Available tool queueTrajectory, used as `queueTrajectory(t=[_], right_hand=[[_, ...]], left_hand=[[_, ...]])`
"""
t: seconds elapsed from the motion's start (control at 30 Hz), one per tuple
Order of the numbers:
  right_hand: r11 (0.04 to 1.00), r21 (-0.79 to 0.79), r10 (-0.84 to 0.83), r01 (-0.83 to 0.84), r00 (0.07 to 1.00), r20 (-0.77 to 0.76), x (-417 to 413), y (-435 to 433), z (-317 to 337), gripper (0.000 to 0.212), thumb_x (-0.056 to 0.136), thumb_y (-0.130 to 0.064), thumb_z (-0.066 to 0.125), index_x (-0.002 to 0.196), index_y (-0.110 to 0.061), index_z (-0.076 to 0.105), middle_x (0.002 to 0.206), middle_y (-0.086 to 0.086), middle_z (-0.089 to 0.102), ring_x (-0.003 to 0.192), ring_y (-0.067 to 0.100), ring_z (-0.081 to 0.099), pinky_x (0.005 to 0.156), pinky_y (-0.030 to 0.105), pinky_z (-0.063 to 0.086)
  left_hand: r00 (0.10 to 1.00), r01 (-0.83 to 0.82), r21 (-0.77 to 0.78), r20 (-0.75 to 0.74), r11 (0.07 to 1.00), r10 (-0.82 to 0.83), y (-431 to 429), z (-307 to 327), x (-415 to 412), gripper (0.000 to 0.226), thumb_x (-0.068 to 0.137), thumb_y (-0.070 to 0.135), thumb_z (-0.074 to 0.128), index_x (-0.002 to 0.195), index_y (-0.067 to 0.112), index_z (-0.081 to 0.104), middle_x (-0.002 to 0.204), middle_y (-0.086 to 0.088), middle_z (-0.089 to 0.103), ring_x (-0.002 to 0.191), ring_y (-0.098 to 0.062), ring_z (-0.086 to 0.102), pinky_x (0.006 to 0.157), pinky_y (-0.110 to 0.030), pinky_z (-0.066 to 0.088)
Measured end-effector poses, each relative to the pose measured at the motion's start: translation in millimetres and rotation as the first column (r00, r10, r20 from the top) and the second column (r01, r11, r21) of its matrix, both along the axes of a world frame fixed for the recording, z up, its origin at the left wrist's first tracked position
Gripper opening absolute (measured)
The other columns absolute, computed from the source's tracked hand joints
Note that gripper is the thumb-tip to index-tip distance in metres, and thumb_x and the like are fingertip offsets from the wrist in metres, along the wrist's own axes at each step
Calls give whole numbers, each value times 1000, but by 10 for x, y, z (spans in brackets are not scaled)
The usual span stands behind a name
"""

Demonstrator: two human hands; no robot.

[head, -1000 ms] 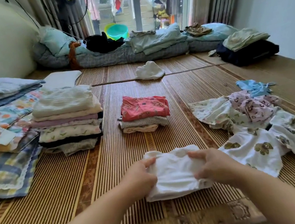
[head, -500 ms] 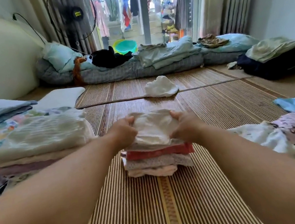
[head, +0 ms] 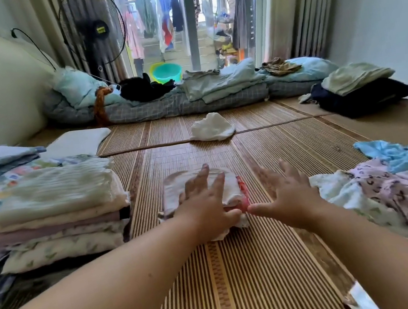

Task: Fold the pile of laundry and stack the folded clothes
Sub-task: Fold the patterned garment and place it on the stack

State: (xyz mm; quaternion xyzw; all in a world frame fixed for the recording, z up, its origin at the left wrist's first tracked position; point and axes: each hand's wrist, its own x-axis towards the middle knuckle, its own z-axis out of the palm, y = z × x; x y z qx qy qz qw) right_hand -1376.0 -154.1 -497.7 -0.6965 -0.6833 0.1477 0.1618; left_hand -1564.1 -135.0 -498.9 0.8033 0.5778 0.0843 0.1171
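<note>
Woven mat (head: 247, 283) carries your small stack (head: 242, 193) mid-mat; left hand (head: 206, 203) lies flat, fingers straight, on the white folded garment (head: 177, 194) topping it, likely to flatten it. Right hand (head: 289, 196) spread, empty, just beside. Unfolded pile (head: 394, 186) at mat's right edge

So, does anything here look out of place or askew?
One crumpled white cloth lies alone on the mat, unfolded, apart from every stack. The folded white piece sits askew over the red garment, which shows at its right.
</note>
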Motion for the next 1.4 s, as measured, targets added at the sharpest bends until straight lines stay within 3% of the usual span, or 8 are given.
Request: queueTrajectory(t=[0.27,0.5,0.6,0.87,1.0,1.1,1.3,1.4], right_hand=[[954,-15,-299,299,953,-36,1299,-1558,-45,104,71,-58,72,152,-36,11,162,-2,-3,148,26,5,117,47,17],[919,-92,-391,383,915,-103,2122,-2030,-316,89,77,-27,72,149,-39,21,156,2,24,138,23,34,109,34,33],[935,-115,-346,335,933,-96,2289,-1999,-475,93,75,-5,52,146,-52,15,154,-2,28,132,24,40,106,36,39],[890,-102,-445,444,895,8,2410,-1897,-659,54,87,-47,55,139,-35,43,131,3,49,119,26,47,100,41,42],[940,6,-315,340,876,-365,2176,-1986,-295,16,91,-38,59,81,-28,67,89,-7,68,86,15,63,74,30,52],[977,-12,-166,215,716,-679,1945,-2157,160,13,92,-28,61,87,-26,72,77,-7,75,77,5,69,64,16,52],[950,12,-177,312,572,-801,1581,-2305,728,35,104,-27,37,128,-10,55,104,11,59,80,6,52,71,1,38],[935,-48,-223,351,479,-849,1323,-2318,1066,19,100,-25,49,107,-14,62,124,28,57,88,16,64,71,23,52]], left_hand=[[903,413,-4,-131,911,-410,-1163,-221,1390,90,81,67,48,150,39,-2,160,3,-18,147,-28,-16,119,-53,4],[922,370,-157,-59,916,-383,-1563,-668,2293,103,76,68,59,150,39,-5,162,-1,1,148,-24,-2,120,-44,11],[931,348,-99,-83,932,-356,-1497,-708,2521,69,85,54,56,146,40,25,146,-6,38,135,-28,33,110,-39,33],[852,351,-111,450,930,-268,-1482,-182,2240,13,97,26,53,99,29,65,93,6,66,82,-14,66,70,-24,57],[776,210,-80,620,975,-116,-1568,207,1707,18,94,21,59,86,35,67,80,10,68,73,-7,64,57,-14,49],[749,71,-42,662,997,-25,-1649,457,1288,22,93,16,59,83,33,68,73,15,67,69,-1,61,58,-10,45],[723,-151,-32,678,988,132,-1673,964,500,25,98,20,51,78,29,64,81,4,66,83,-19,63,73,-31,48],[731,-228,7,662,974,167,-1709,1191,122,24,98,19,49,79,22,64,75,4,63,81,-23,63,64,-27,42]])
